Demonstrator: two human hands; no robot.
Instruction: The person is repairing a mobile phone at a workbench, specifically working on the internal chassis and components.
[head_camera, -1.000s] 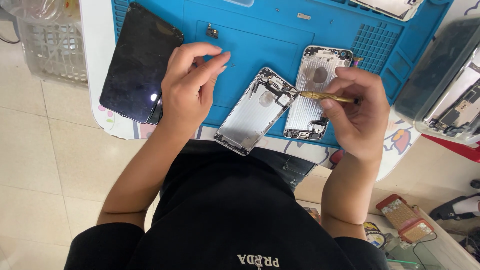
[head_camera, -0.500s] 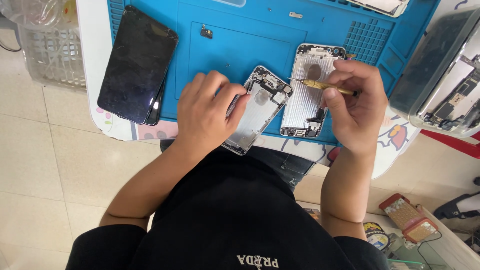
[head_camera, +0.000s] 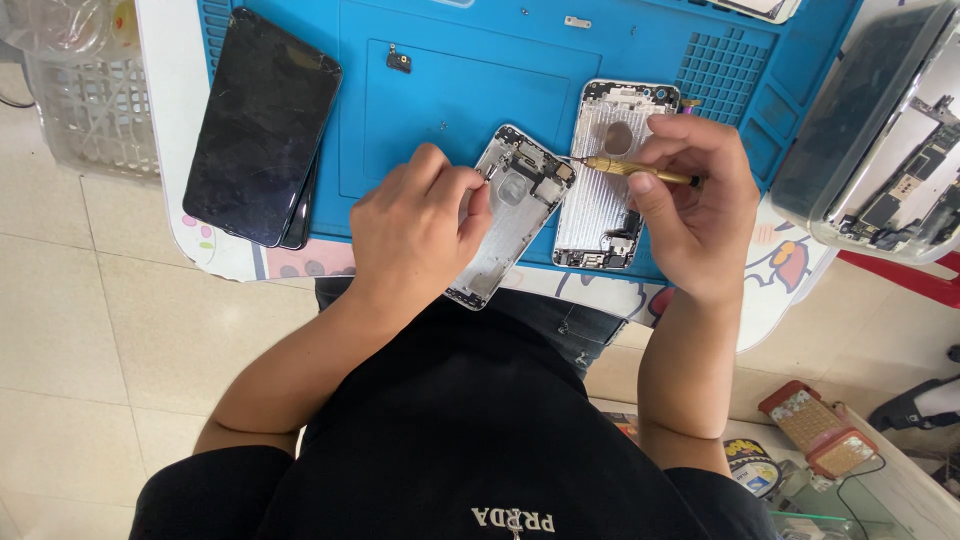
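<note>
The left hand (head_camera: 415, 230) rests curled over the tilted shell (head_camera: 510, 215), a bare silver phone back lying at the near edge of the blue mat (head_camera: 450, 90), its top end pointing to about 1 o'clock. Thumb and forefinger are pinched narrow at the shell's upper left edge; whether they grip a tiny part there I cannot tell. The right hand (head_camera: 690, 205) is closed on a brass screwdriver (head_camera: 635, 170), whose tip points toward 9 o'clock and sits just beside the shell's top corner. A second shell (head_camera: 610, 180) lies upright just to the right, partly under that hand. At 10 o'clock from the left hand lie two stacked dark screens (head_camera: 262, 125), well apart.

The shell looks light, thin and stiff, likely smooth enough to skate on the mat, with delicate flex parts and small boards inside. It is best held by its long metal rims, pressed flat, with fingers kept off the inner parts
</note>
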